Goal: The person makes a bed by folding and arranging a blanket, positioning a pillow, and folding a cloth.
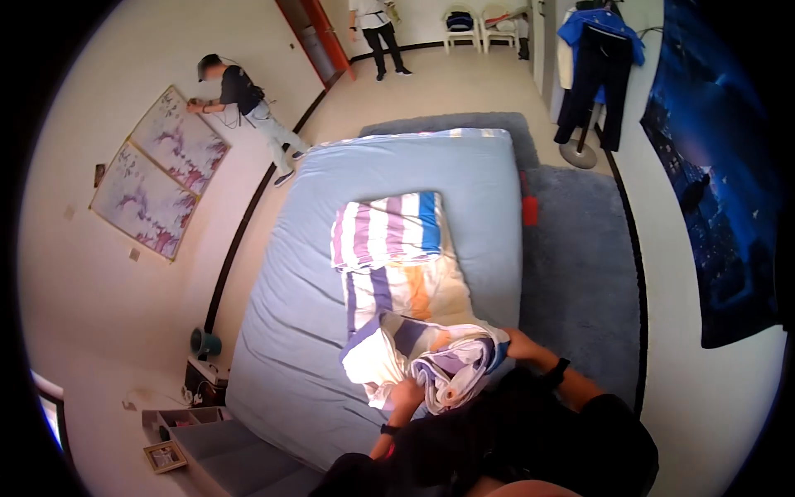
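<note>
At the near edge of the bed (281, 331), a striped quilt (407, 290) partly bunched between two bare hands, each with a dark band at the wrist. Left hand (405, 393) clasping the pale near edge of the bundle; right hand (520, 344) gripping its bluish side. Just beyond, the same quilt laid flat in purple, white and orange stripes, then folded into a thick pad of mauve, white and blue, around the middle of the wrinkled blue-grey sheet. At lower left, a grey headboard (248, 455) and a small framed picture (166, 456). To the right of the bed, a grey rug (575, 248) on the pale floor, and beyond it on the right wall, a dark blue hanging (712, 182). Farther off on the left, a person in a black top and cap (240, 89), arms stretched toward floral panels (166, 170) on the wall. Farther right, a coat stand (578, 154) hung with blue and black clothes. Farthest away, a person in a white top (373, 18), near two pale chairs (461, 37).
</note>
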A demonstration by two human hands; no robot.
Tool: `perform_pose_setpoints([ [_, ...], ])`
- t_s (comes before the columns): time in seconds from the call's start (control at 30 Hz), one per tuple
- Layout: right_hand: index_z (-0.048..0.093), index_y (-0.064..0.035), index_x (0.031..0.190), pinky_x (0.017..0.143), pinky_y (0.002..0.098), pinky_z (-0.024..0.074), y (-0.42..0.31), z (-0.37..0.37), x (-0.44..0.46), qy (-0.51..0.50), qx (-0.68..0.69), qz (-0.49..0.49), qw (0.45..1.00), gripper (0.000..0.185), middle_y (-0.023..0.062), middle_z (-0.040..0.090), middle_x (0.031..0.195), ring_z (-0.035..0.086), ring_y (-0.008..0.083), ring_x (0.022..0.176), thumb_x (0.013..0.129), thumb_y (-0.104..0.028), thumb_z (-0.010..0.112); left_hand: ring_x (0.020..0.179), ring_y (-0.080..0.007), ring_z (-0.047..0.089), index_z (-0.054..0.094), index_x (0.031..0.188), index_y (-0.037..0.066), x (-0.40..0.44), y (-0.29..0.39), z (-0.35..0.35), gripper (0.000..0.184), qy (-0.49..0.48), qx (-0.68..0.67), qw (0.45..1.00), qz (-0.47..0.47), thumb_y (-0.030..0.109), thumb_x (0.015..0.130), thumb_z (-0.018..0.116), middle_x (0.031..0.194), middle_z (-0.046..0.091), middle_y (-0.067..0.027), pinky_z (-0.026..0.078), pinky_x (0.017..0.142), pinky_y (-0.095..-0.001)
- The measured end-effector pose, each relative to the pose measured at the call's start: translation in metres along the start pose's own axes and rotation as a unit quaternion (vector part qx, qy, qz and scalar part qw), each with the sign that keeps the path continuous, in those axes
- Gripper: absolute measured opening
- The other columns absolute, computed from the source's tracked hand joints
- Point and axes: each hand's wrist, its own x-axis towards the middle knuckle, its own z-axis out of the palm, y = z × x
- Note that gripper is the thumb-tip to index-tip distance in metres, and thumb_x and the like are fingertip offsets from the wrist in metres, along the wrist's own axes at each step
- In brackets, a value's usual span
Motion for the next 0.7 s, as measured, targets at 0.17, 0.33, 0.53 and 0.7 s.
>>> perform_pose_setpoints([
  [0.17, 0.056, -0.0032, 0.109, 0.084, 0.0308, 0.0418, -0.046, -0.055, -0.035, 0.033, -0.057, -0.141, 0.988, 0.043, 0.0158, 0.06, 0.102, 0.057, 0.0243, 0.097, 0.067, -0.009, 0.065, 0.071, -0.0412, 0.058, 0.054, 0.093, -0.001, -0.013, 0.071, 0.011, 0.044, 0.023, -0.043, 0.997, -0.065, 0.035, 0.069, 0.058, 0.074, 0.06, -0.0244, 0.046, 0.061, -0.0487],
  [0.33, 0.058, -0.001, 0.104, 0.085, 0.0304, 0.0412, -0.068, -0.078, -0.078, -0.039, -0.01, -0.103, 0.994, 0.04, 0.0149, 0.06, 0.105, 0.057, 0.0229, 0.097, 0.066, -0.011, 0.066, 0.072, -0.04, 0.059, 0.037, 0.12, -0.001, -0.082, 0.083, 0.015, 0.071, 0.026, -0.091, 0.988, -0.122, 0.037, 0.066, 0.063, 0.074, 0.059, -0.027, 0.046, 0.061, -0.0473],
  [0.53, 0.04, 0.0004, 0.121, 0.071, 0.0371, 0.0457, -0.031, -0.082, -0.104, -0.246, -0.224, -0.042, 0.942, 0.065, 0.0223, 0.059, 0.088, 0.058, 0.0344, 0.081, 0.065, -0.02, 0.065, 0.074, -0.0355, 0.06, 0.058, 0.101, 0.004, -0.111, 0.046, 0.045, 0.054, -0.027, -0.106, 0.993, -0.046, 0.038, 0.061, 0.068, 0.075, 0.061, -0.0218, 0.048, 0.062, -0.0438],
  [0.7, 0.012, 0.0021, 0.134, 0.082, 0.0309, 0.0424, -0.019, -0.06, -0.041, -0.442, -0.005, 0.172, 0.88, 0.094, 0.0194, 0.049, 0.115, 0.051, 0.0227, 0.1, 0.072, -0.042, 0.066, 0.078, -0.032, 0.06, 0.061, 0.087, 0.008, -0.112, 0.037, 0.027, 0.034, -0.121, -0.055, 0.983, -0.127, 0.034, 0.064, 0.063, 0.082, 0.063, -0.0158, 0.047, 0.067, -0.0427],
])
